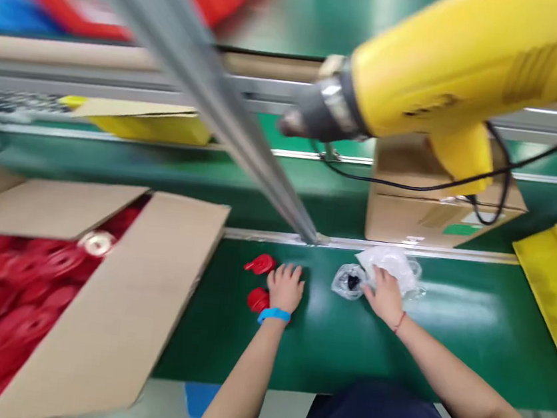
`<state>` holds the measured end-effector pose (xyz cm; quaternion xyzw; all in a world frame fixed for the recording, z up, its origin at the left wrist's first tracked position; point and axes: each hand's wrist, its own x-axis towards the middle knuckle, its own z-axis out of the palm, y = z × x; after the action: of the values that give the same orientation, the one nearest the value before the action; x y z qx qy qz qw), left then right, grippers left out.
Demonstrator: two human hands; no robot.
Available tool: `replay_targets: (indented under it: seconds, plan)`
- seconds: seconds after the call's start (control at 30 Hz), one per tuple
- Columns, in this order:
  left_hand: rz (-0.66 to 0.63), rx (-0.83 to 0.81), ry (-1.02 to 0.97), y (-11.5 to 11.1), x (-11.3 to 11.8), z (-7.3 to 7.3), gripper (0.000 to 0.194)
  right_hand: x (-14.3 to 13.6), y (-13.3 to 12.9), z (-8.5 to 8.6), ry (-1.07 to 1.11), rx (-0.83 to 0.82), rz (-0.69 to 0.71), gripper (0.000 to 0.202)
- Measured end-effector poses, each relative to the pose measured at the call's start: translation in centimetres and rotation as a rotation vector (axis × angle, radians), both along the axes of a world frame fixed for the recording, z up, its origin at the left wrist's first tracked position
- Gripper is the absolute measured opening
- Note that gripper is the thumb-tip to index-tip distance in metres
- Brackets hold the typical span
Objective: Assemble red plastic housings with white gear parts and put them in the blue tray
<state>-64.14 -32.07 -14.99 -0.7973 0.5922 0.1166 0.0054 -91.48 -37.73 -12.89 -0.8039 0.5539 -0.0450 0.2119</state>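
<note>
My left hand [286, 290], with a blue wristband, lies palm down on the green work surface [313, 347], its fingers apart. Just left of it are two red round plastic parts: one with a small tab [261, 264] by the fingertips, the other [258, 299] beside the palm and partly covered. My right hand [385, 299] touches a white, crinkled plastic bag [393, 266] with thumb and fingers spread. By its thumb sits a small clear plastic bag [348, 281] with something black inside.
An open cardboard box [110, 311] of red plastic parts stands left. A yellow heat gun [456, 61] with a black cable hangs above, near a slanting metal post [246, 138]. Behind is a closed cardboard box [408, 217]; at right, a yellow bin [546, 286].
</note>
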Motion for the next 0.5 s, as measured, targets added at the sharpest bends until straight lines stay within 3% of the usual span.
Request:
replay_targets:
  seconds: [0.13, 0.23, 0.3, 0.37, 0.43, 0.5]
  plan:
    - [-0.005, -0.095, 0.082, 4.0, -1.6, 1.2, 0.044, -2.4, 4.0, 1.3, -0.131, -0.379, -0.012, 0.053]
    - [-0.090, -0.130, 0.170, 9.1, -3.7, 2.3, 0.039, -2.2, 8.1, 0.2, -0.257, -0.438, 0.134, 0.050]
    - [-0.167, -0.142, 0.234, 13.7, -5.0, 2.7, 0.038, -0.9, 11.4, -1.2, -0.316, -0.358, 0.339, 0.043]
    - [-0.156, -0.137, 0.275, 19.1, -6.0, 2.8, 0.036, 0.8, 14.5, -2.7, -0.376, -0.229, 0.583, 0.036]
    - [-0.029, -0.110, 0.295, 24.8, -6.9, 2.5, 0.033, 2.5, 16.6, -4.0, -0.413, -0.043, 0.851, 0.034]
    - [0.213, -0.058, 0.293, 30.8, -7.5, 2.0, 0.034, 4.5, 17.5, -4.4, -0.346, 0.191, 1.121, 0.036]
